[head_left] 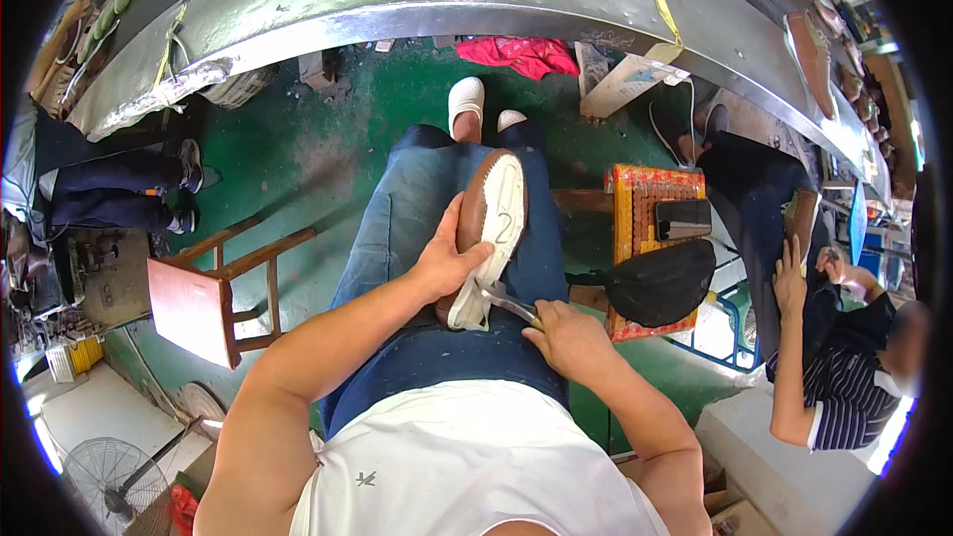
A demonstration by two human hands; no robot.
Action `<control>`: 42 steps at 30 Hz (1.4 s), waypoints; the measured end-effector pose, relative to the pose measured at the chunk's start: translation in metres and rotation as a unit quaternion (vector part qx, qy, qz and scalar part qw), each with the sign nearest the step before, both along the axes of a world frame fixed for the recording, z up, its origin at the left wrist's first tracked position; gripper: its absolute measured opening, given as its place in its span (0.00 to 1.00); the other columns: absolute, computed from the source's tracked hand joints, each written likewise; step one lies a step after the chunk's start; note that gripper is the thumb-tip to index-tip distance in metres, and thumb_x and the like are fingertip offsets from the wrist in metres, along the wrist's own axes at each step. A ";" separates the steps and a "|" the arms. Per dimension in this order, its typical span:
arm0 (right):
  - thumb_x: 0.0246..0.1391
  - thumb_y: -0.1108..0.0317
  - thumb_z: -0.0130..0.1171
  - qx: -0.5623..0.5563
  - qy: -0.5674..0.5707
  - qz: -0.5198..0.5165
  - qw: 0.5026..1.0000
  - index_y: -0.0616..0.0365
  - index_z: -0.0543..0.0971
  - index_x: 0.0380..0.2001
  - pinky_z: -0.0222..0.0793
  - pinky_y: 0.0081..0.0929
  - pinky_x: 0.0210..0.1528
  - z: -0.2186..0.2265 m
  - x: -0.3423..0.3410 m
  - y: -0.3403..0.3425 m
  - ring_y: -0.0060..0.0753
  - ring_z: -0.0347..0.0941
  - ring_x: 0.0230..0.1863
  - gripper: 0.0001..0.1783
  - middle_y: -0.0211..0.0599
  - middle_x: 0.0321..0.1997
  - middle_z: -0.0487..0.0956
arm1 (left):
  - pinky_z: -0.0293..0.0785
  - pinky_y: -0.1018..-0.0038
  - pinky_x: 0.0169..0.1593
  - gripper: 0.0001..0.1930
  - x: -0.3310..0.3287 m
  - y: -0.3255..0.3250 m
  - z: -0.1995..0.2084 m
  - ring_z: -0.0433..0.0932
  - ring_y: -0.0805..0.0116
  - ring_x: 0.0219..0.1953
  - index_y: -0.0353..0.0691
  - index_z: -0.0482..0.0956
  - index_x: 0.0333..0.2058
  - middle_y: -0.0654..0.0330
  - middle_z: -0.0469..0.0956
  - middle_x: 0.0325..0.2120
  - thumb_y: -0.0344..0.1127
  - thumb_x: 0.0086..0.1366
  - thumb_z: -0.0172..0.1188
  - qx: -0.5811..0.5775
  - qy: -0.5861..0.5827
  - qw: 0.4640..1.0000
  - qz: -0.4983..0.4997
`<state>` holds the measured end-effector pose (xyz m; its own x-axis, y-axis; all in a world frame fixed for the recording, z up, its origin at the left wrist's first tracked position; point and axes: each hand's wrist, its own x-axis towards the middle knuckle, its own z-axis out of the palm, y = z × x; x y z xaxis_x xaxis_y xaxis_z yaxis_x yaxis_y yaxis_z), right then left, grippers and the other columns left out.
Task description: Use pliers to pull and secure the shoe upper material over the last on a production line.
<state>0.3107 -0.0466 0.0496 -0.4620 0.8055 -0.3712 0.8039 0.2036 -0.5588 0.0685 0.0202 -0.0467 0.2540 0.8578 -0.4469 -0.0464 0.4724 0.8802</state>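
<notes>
The person sits with a brown shoe [483, 228] resting sole-up on their lap, its white sole facing us. The left hand [447, 260] is wrapped around the shoe's left side, thumb across the sole. The right hand [568, 337] is closed on a metal tool [504, 302] whose tip meets the near end. A wooden stool [213, 293] stands to the left.
</notes>
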 end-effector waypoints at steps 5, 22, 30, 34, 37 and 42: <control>0.70 0.51 0.50 -0.150 -0.009 -0.011 0.989 0.61 0.78 0.41 0.75 0.45 0.43 -0.002 0.006 0.004 0.50 0.81 0.37 0.21 0.48 0.35 0.82 | 0.52 0.63 0.74 0.52 0.004 -0.007 -0.001 0.55 0.47 0.73 0.31 0.36 0.74 0.37 0.54 0.70 0.39 0.64 0.66 0.083 0.191 0.977 -0.037; 0.72 0.56 0.46 -0.063 0.045 -0.052 0.996 0.64 0.74 0.46 0.73 0.51 0.43 -0.006 -0.025 0.027 0.68 0.77 0.39 0.19 0.59 0.38 0.80 | 0.41 0.67 0.76 0.55 -0.031 -0.044 0.000 0.35 0.54 0.78 0.38 0.21 0.74 0.44 0.32 0.76 0.32 0.68 0.61 0.056 0.061 0.985 -0.153; 0.74 0.51 0.45 -0.214 0.244 -0.247 0.913 0.65 0.77 0.39 0.74 0.30 0.37 -0.038 0.011 0.010 0.29 0.79 0.31 0.24 0.37 0.29 0.80 | 0.72 0.65 0.60 0.44 -0.026 0.009 -0.006 0.76 0.58 0.55 0.30 0.48 0.67 0.44 0.75 0.54 0.48 0.67 0.67 0.002 0.206 0.978 -0.043; 0.75 0.50 0.44 -0.254 0.357 -0.317 0.841 0.65 0.75 0.44 0.74 0.25 0.38 -0.062 0.021 -0.002 0.24 0.77 0.31 0.25 0.34 0.34 0.80 | 0.70 0.66 0.62 0.38 -0.014 0.034 0.008 0.74 0.61 0.58 0.29 0.60 0.63 0.46 0.74 0.56 0.51 0.68 0.66 -0.032 -0.033 0.999 -0.028; 0.75 0.49 0.44 -0.293 0.375 -0.348 0.808 0.64 0.74 0.47 0.69 0.20 0.28 -0.050 0.026 0.000 0.22 0.77 0.32 0.25 0.35 0.36 0.80 | 0.69 0.61 0.63 0.41 -0.016 0.046 0.019 0.74 0.57 0.59 0.32 0.59 0.65 0.46 0.74 0.56 0.50 0.65 0.69 0.074 0.020 0.990 -0.115; 0.75 0.49 0.43 -0.350 0.419 -0.427 0.721 0.61 0.74 0.48 0.60 0.15 0.20 -0.061 0.037 -0.004 0.21 0.77 0.32 0.24 0.34 0.36 0.80 | 0.64 0.53 0.63 0.43 0.012 0.065 0.095 0.71 0.38 0.58 0.38 0.62 0.67 0.42 0.72 0.56 0.46 0.56 0.71 0.420 0.363 0.801 -0.225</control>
